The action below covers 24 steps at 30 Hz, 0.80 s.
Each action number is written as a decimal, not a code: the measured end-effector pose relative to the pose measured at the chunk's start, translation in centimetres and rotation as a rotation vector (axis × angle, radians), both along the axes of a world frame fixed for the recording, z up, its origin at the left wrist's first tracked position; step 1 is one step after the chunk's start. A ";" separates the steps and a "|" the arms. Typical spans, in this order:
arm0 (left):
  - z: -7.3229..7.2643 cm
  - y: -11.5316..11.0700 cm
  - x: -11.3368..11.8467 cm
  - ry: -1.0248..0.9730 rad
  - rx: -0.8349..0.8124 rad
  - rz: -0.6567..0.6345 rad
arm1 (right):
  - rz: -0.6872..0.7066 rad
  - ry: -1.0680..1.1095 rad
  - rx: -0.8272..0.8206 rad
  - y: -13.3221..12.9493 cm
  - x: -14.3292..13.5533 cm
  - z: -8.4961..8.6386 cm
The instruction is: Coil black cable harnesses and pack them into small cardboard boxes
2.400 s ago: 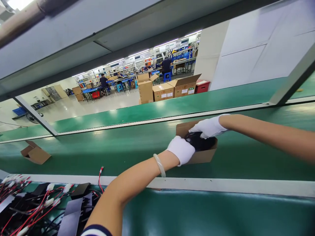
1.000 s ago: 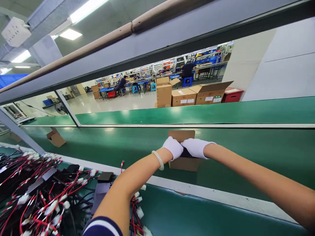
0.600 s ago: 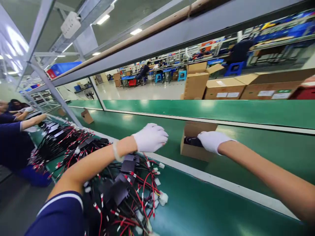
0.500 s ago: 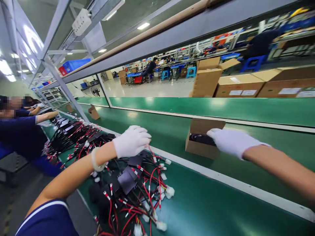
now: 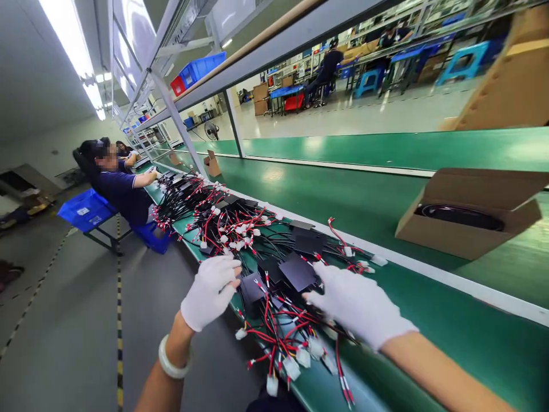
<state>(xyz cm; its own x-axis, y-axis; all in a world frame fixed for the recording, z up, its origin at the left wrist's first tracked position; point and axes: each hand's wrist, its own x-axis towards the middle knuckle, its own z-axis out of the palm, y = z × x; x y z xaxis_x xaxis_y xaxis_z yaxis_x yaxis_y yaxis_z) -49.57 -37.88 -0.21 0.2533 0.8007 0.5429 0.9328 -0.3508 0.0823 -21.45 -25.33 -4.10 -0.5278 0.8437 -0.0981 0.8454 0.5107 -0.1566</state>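
No lettering can be read anywhere from here: the open cardboard box (image 5: 467, 220) at three o'clock shows plain brown sides.

Gloved left hand (image 5: 211, 290) and right hand (image 5: 358, 304), outstretched

The right hand (image 5: 358, 306) has its fingertips buried in the wire pile (image 5: 274, 286), so any grasp cannot be told. The open carton (image 5: 467, 220) at three o'clock hides most of its black contents, and the large box (image 5: 506, 86) at two o'clock is cut off by the edge.
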 end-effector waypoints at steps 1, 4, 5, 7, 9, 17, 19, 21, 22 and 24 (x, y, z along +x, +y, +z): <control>-0.6 0.0 0.3 -0.016 0.003 -0.005 | -0.014 -0.001 0.017 -0.4 -1.5 -0.1; -2.1 1.2 1.4 -0.065 0.020 -0.021 | -0.067 0.019 0.054 -1.1 -3.5 -1.0; -2.5 1.8 1.8 -0.080 0.032 -0.026 | -0.086 0.026 0.055 -1.3 -3.4 -1.4; -3.2 3.4 2.9 -0.122 0.057 -0.034 | -0.123 0.080 0.078 -1.7 -2.2 -2.0; -3.6 5.1 4.3 -0.189 0.053 -0.047 | -0.145 0.196 0.188 -2.4 -0.4 -2.0; -2.3 7.6 13.5 -0.809 -0.241 -0.371 | -0.217 0.541 0.881 -7.8 3.8 2.0; -1.3 6.5 16.3 -1.107 -0.339 -0.505 | -0.186 0.566 0.961 -8.6 3.7 2.7; -0.4 5.3 18.9 -1.355 -0.457 -0.568 | -0.129 0.598 0.996 -9.2 3.9 2.8; -0.1 4.8 20.0 -1.441 -0.485 -0.567 | -0.117 0.613 0.999 -9.5 4.3 2.4; 0.3 4.3 21.8 -1.544 -0.450 -0.548 | -0.143 0.628 0.929 -10.1 5.9 0.6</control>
<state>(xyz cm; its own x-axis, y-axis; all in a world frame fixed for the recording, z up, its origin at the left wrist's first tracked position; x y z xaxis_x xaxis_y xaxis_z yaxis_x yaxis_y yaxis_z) -27.78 -33.58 0.11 0.0237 0.9532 0.3013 -0.3189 -0.2785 0.9060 -15.50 -35.41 -3.48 -0.1559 0.5080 0.8471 0.8109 0.5556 -0.1839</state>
